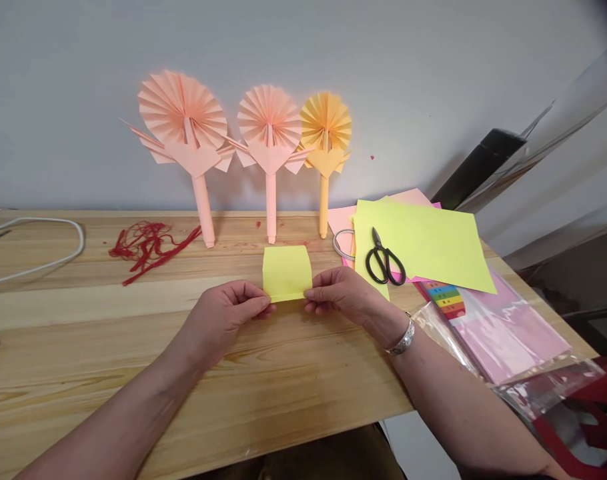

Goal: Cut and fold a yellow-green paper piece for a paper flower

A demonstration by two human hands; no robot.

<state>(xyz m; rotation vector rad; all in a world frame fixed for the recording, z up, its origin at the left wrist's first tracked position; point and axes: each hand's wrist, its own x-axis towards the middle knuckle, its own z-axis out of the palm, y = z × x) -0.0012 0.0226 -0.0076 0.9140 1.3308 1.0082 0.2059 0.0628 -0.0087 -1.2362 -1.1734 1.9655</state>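
Shows on the table (83,320), left to right, one red thread tangle (151,245), two pink fans (199,160), one orange fan (324,162) and one pair of scissors (379,251). Pinches one small yellow paper (287,270) by its near corners, left hand (233,303) and right hand (341,295) narrow, forearms angled inward. Looks slightly curved, near edge folded; sits between both hands.

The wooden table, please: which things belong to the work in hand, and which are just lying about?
Work, apparently:
- small folded lime paper, in left hand and right hand
- large lime paper sheet
- black metal scissors

Probably lying about:
- looped white cable
- clear plastic packaging
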